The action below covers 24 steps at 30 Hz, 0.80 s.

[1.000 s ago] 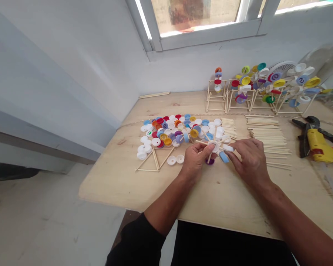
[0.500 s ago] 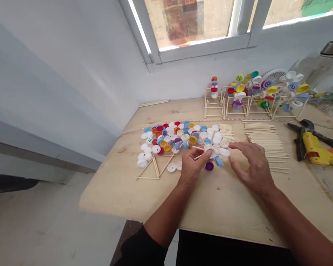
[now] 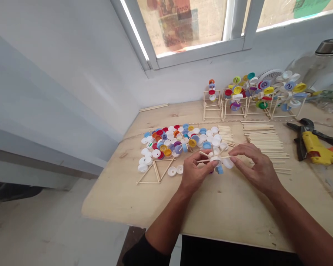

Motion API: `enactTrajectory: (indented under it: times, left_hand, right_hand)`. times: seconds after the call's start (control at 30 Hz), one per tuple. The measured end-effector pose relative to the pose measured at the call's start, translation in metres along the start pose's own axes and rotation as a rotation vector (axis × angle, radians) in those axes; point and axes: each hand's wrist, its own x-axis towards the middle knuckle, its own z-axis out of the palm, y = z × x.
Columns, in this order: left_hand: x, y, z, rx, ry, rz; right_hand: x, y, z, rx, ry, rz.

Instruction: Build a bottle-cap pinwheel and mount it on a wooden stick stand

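My left hand (image 3: 193, 171) is closed around a wheel of bottle caps and wooden sticks, its thumb over the white hub cap (image 3: 215, 159). Bare sticks stick out from the hub toward the left, while white caps and a blue cap (image 3: 219, 170) sit on its other side. Thumb and forefinger of my right hand (image 3: 258, 166) pinch the end of a wooden stick (image 3: 226, 157) on the wheel's right. Behind the wheel lies a spread of loose bottle caps (image 3: 171, 150) in several colours. A purple cap is mostly hidden under the left hand.
Stick frames with cap wheels (image 3: 237, 98) stand along the wall. Rows of wooden sticks (image 3: 263, 138) lie at the right, beside a yellow glue gun (image 3: 316, 147) and black-handled cutters (image 3: 301, 142). Sticks joined in triangles (image 3: 157, 171) rest at the left, near the table edge.
The wheel has turned in my left hand and come slightly nearer. My right thumb and forefinger, apart before, have closed on a stick at its right side.
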Motion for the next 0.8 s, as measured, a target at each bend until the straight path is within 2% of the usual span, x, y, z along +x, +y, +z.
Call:
enactTrajectory:
  times: [0.13, 0.3, 0.57, 0.67, 0.8]
  left_hand:
    - [0.002, -0.001, -0.002, -0.116, 0.037, -0.051]
    - [0.000, 0.002, 0.002, -0.203, 0.054, -0.056]
    - [0.001, 0.002, 0.003, -0.332, -0.019, -0.040]
    - [0.002, -0.001, 0.002, -0.337, -0.073, -0.067]
    - [0.001, -0.004, 0.002, -0.313, -0.038, -0.098]
  right_hand:
    - [-0.001, -0.001, 0.003, 0.106, -0.034, 0.069]
    - [-0.004, -0.002, 0.008, 0.228, 0.000, 0.188]
    - [-0.006, 0.001, 0.008, 0.441, 0.110, 0.462]
    - [-0.008, 0.006, 0.011, 0.510, 0.137, 0.509]
    - [-0.010, 0.007, 0.014, 0.545, 0.129, 0.545]
